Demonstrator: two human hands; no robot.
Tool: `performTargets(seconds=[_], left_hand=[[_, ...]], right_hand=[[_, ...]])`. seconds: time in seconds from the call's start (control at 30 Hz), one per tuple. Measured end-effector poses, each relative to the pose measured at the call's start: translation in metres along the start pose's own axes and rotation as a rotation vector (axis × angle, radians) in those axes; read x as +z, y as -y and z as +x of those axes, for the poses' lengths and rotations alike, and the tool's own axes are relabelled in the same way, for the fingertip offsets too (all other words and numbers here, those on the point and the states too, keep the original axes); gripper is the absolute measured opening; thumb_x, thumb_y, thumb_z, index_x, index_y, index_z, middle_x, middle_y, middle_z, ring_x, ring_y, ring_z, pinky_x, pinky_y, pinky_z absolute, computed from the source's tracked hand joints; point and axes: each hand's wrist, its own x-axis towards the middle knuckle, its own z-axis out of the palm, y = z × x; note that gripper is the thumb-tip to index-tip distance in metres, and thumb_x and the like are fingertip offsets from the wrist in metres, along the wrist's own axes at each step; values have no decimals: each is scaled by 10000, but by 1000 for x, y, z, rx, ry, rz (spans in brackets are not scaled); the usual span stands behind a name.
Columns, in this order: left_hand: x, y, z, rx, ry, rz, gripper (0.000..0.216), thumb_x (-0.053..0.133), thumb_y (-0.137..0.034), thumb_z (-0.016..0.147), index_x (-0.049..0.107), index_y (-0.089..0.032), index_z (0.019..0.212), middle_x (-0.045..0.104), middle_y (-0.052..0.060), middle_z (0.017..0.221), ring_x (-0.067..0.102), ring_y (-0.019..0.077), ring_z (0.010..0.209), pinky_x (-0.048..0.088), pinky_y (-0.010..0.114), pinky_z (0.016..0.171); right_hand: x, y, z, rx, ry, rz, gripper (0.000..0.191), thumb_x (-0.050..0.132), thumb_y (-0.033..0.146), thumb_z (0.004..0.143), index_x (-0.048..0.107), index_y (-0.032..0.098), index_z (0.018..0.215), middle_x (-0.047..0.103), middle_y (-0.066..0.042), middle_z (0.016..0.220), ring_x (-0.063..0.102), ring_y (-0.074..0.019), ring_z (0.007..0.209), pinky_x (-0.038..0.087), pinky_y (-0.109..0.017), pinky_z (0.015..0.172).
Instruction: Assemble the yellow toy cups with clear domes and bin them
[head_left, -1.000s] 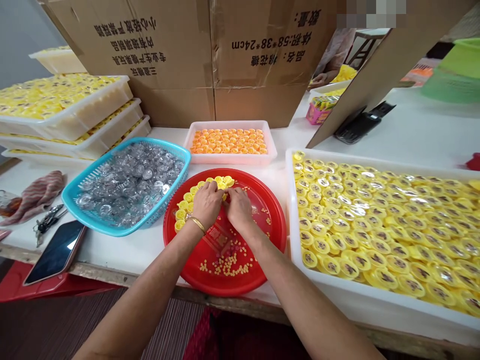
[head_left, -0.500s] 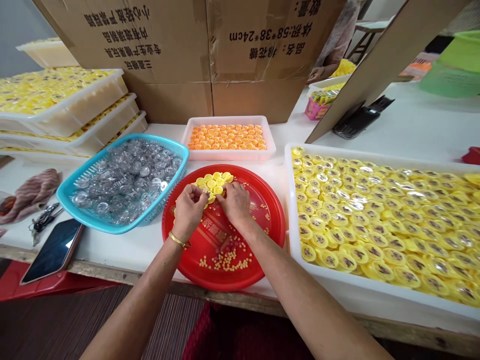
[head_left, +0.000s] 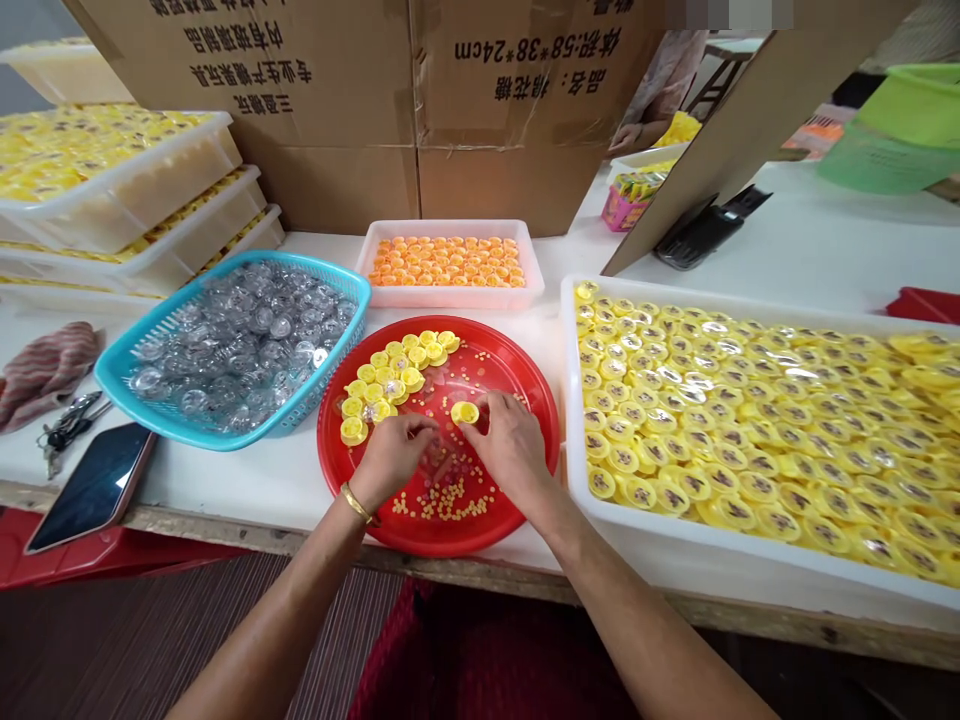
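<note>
My right hand [head_left: 511, 440] pinches a small round yellow cup [head_left: 464, 412] between thumb and fingertips, above the red round tray [head_left: 546, 400]. My left hand [head_left: 396, 452], with a gold bracelet at its wrist, hovers over the tray's left part; its thumb and fingertips are drawn together, and whether anything tiny is between them I cannot make out. Rows of yellow cups [head_left: 395, 375] lie along the tray's upper left, a few with something clear and shiny on them. Small pale yellow discs [head_left: 450, 503] and some dark pink bits are scattered near the tray's front.
Left stands a blue basket [head_left: 105, 375] of clear round caps, beside a phone [head_left: 94, 485], keys [head_left: 67, 432] and a cloth [head_left: 49, 372]. A white tray [head_left: 570, 400] of filled yellow cups is right. Behind are a box of orange pieces [head_left: 450, 262], a cardboard box [head_left: 510, 180] and stacked trays [head_left: 165, 210].
My right hand has moved right and toward me, away from the rows, with a yellow cup in its fingers. My left hand has come down toward the tray's middle. The view has shifted slightly.
</note>
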Motion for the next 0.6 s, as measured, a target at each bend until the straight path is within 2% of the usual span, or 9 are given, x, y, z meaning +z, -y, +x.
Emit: performTargets(seconds=[0.07, 0.1, 0.17, 0.23, 0.27, 0.37, 0.43, 0.6], left_hand=[[-3, 0, -10, 67, 87, 294, 208, 511, -159, 818, 712, -177, 767, 677, 28, 725, 612, 158, 670, 451, 271, 651], [-5, -1, -16, 82, 70, 443, 215, 507, -157, 826, 716, -187, 786, 676, 39, 783, 617, 169, 717, 452, 278, 670], [-8, -6, -27, 79, -75, 686, 229, 490, -183, 860, 712, -198, 915, 646, 68, 923, 613, 182, 769, 458, 289, 676], [-7, -13, -35, 126, -176, 808, 245, 470, -238, 902, 681, -205, 1022, 599, 86, 1008, 606, 186, 812, 474, 298, 700], [-4, -16, -39, 188, -149, 828, 241, 474, -266, 911, 670, -211, 1040, 586, 83, 1014, 602, 188, 837, 482, 302, 729], [9, -23, -45, 381, 119, 839, 243, 560, -323, 876, 635, -223, 1085, 572, 77, 1025, 590, 214, 925, 496, 323, 794], [19, -24, -47, 402, 242, 860, 272, 585, -275, 851, 608, -206, 1113, 561, 94, 1062, 591, 225, 925, 505, 334, 782], [34, -18, -48, 376, 314, 858, 223, 433, -73, 855, 616, -156, 950, 583, 103, 971, 602, 201, 834, 491, 316, 763]], right_hand=[[-1, -1, -2, -96, -15, 82, 406, 765, 166, 789, 568, 148, 1143, 602, -105, 1104, 559, -267, 1016, 462, -376, 888], [-1, -2, -2, -152, -12, 120, 440, 745, 118, 793, 553, 158, 1187, 595, -98, 1142, 548, -257, 1053, 452, -375, 926], [-1, -2, -1, -220, 11, 169, 418, 699, 54, 802, 567, 178, 1179, 613, -78, 1125, 545, -246, 1069, 444, -377, 958], [-3, -2, 0, -187, 1, 173, 329, 687, 53, 803, 595, 173, 1095, 638, -77, 1035, 568, -261, 1015, 468, -394, 922], [-4, -2, -1, -153, -25, 173, 301, 692, 64, 799, 596, 164, 1066, 640, -84, 1012, 576, -269, 995, 480, -400, 901], [-10, -3, -5, -56, -100, 213, 298, 704, 85, 780, 571, 147, 1040, 633, -102, 1025, 603, -272, 951, 511, -389, 845], [-15, -4, -11, -8, -82, 267, 313, 698, 87, 769, 557, 155, 1040, 642, -88, 998, 628, -258, 895, 530, -367, 791], [-22, -6, -29, 32, -29, 348, 295, 681, 92, 765, 547, 174, 1015, 631, -80, 1014, 638, -243, 884, 535, -355, 789]])
